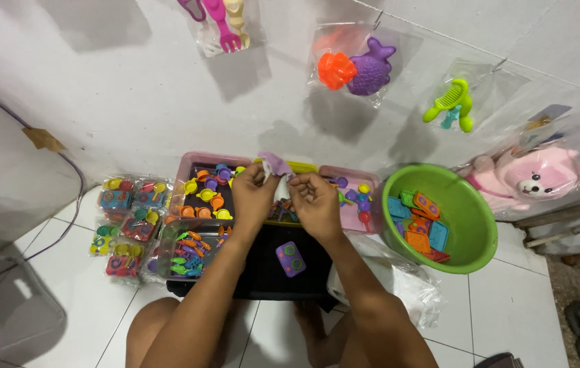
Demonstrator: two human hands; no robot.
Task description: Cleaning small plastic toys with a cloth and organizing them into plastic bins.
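purple toy piece (275, 163) pinched atop left fingers (263, 178) (upright)

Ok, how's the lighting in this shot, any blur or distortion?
Head view: bright light from the front throws dark shadows of the hanging toy bags onto the wall; wide lens bends the floor tiles at the edges; both hands slightly soft; green basin sharp.

Both hands (283, 197) pinch a clear toy bag (278, 170).
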